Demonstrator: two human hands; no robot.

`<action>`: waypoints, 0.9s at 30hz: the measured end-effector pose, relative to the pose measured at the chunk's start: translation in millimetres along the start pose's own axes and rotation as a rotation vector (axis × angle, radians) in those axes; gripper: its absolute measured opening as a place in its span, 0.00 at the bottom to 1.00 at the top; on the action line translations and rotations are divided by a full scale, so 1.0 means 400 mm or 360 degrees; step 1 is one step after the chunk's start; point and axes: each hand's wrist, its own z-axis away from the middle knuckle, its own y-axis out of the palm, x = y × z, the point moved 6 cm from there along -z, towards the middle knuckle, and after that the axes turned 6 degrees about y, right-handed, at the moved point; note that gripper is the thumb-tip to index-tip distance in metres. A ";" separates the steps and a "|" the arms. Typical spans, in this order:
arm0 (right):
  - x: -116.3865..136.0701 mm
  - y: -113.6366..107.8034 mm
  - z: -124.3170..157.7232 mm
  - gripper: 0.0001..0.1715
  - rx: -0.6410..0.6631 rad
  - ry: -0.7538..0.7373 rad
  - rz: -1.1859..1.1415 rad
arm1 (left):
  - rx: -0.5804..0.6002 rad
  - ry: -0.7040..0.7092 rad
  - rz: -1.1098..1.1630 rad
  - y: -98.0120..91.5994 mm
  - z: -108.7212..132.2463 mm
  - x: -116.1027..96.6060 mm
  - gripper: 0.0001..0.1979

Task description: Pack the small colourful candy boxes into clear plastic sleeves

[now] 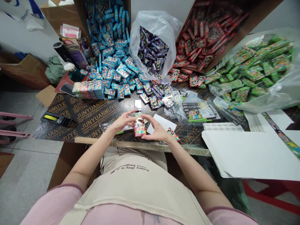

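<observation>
Near the table's front edge, my left hand (124,121) and my right hand (157,128) face each other around a small red-and-white printed box (140,128). The right thumb presses its lower edge, and its fingers curve over the top. The left fingers pinch at the upper left of the box. A small green-edged packet (138,115) shows just above it, partly covered by fingers. Behind the hands lies a small white packet (138,104). A white sheet (164,122) lies under my right hand, and a red printed packet (172,133) rests beside the wrist.
Blue boxes (122,70) spill over the back left. Purple boxes (153,51) fill a clear bag, with red boxes (199,39) and green boxes (255,73) further right. A stacked block of boxes (88,89), a tape dispenser (56,120) and white cards (250,154) flank the workspace.
</observation>
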 end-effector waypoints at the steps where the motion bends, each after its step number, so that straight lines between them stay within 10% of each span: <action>1: -0.010 -0.009 0.001 0.49 -0.0087 0.0023 0.0029 | -0.0059 0.0081 -0.0165 -0.018 0.006 0.002 0.40; 9: -0.094 -0.043 0.026 0.50 -0.0374 0.0263 0.0081 | -0.0031 0.0243 -0.2119 -0.100 0.066 0.076 0.49; 19: -0.056 -0.067 0.043 0.39 -0.0724 0.0093 0.0762 | -0.0071 0.0574 -0.1927 -0.052 0.087 0.022 0.54; 27: -0.044 -0.021 0.035 0.49 -0.0155 -0.0064 0.0749 | 0.0021 0.0756 -0.1774 -0.029 0.097 -0.010 0.57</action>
